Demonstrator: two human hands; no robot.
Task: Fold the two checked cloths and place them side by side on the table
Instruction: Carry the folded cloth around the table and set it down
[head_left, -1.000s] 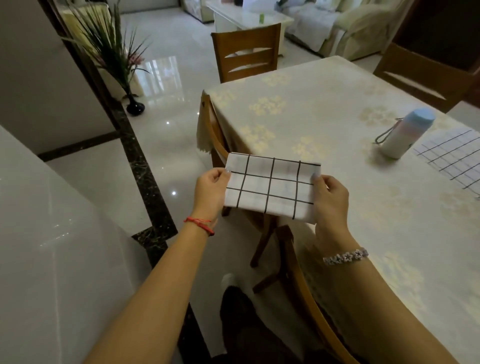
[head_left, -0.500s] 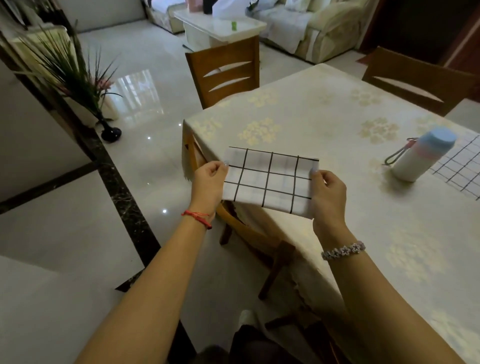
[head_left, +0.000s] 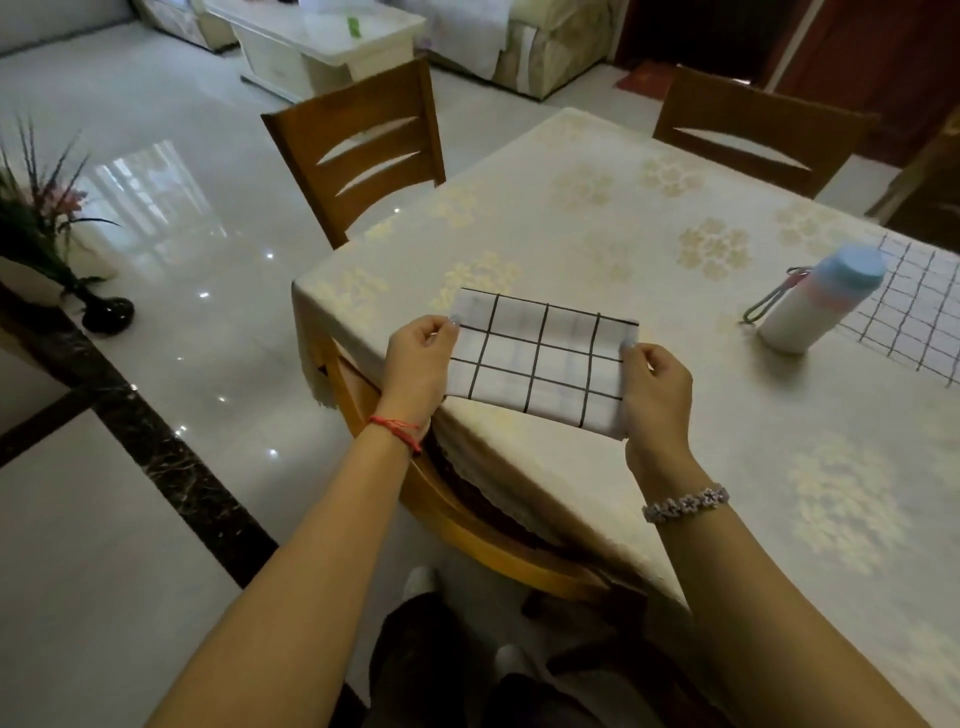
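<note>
Gripping a folded checked cloth (head_left: 540, 361) at both short ends, left hand (head_left: 418, 364) and right hand (head_left: 655, 392) closed on it, thumbs on top and fingers curled beneath. Stretched flat between the hands, held just over the near corner of the surface (head_left: 597, 218), which wears a cream tablecloth with pale flower prints. Lying spread out well beyond the right hand, at the far right edge of the surface, a second checked cloth (head_left: 919, 317). Standing between the right hand and that cloth, partly on its edge, a white bottle (head_left: 813, 304) with a blue cap and a loop strap. Tucked under the surface below the hands, a wooden chair (head_left: 467, 525); pushed in beyond the left hand, another chair (head_left: 363, 150).
</note>
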